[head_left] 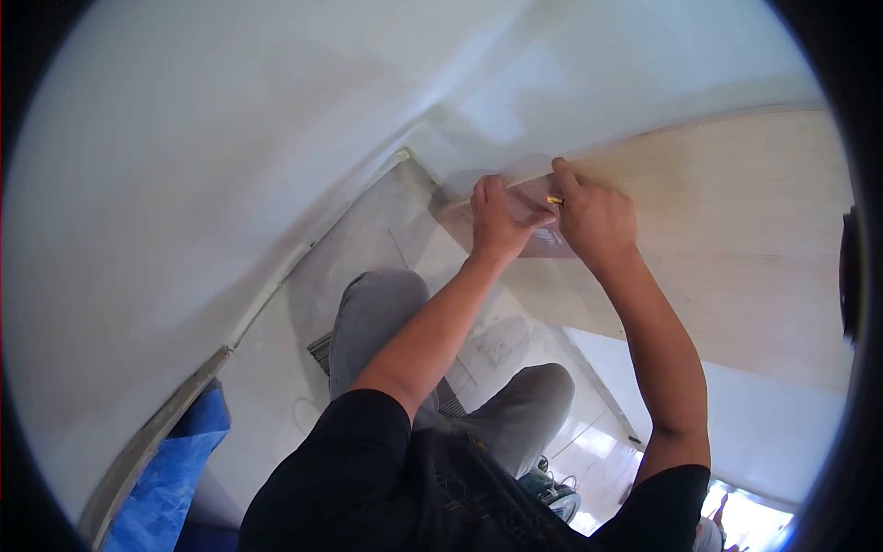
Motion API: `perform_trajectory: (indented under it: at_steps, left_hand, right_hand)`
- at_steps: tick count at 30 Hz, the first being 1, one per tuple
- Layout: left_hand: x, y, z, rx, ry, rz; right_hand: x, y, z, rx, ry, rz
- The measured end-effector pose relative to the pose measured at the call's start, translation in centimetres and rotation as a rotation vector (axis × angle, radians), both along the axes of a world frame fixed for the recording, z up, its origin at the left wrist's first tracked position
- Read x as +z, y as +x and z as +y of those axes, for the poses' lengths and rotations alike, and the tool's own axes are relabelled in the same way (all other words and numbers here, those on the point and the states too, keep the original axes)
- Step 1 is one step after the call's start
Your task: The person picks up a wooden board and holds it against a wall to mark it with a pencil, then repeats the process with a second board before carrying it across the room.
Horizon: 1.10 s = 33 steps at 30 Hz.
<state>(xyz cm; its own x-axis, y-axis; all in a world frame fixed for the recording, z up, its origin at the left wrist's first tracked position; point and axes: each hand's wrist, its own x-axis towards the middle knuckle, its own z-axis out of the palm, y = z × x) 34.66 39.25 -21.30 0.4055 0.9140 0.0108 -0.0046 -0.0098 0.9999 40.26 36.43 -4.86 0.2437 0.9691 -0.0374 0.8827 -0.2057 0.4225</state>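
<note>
My left hand (pixel 498 219) rests with fingers spread on a clear plastic piece (pixel 543 237) pressed against the corner of a pale wood-grain panel (pixel 736 239). My right hand (pixel 596 213) is closed around a small yellow tool (pixel 555 200), likely a pencil or marker, its tip at the panel's top edge near the wall corner. Both hands touch each other over the plastic piece. Most of the yellow tool is hidden inside my fist.
White walls (pixel 230 166) meet at a corner above the panel. Pale floor tiles (pixel 368 248) lie below, with a floor grate (pixel 322 350) beside my grey-trousered knees. Blue plastic sheeting (pixel 175 469) lies at the lower left. A bright opening shows at the lower right.
</note>
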Motion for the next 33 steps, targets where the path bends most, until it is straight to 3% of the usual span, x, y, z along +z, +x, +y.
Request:
perform_trajectory:
  at_steps: [5,8,15,27,33]
  left_hand:
    - [-5.5,1.9,-2.9,0.024,-0.244,0.053]
    - [-8.5,2.9,-3.6,-0.061,-0.506,-0.083]
    - [-6.5,1.4,-2.3,-0.328,-0.840,-0.430]
    - [-8.8,1.5,-2.0,-0.392,-0.883,-0.529]
    - [-10.2,0.5,-0.1,-0.530,-0.852,-0.408]
  right_hand:
    - [-0.1,0.2,-0.4,-0.010,-0.010,0.017]
    - [0.1,0.7,-0.4,-0.047,-0.031,0.079]
    - [0.7,0.7,-0.2,-0.139,-0.058,0.208]
    - [0.9,0.3,-0.6,-0.187,-0.036,0.275]
    - [0.5,1.2,0.3,-0.168,-0.095,0.230]
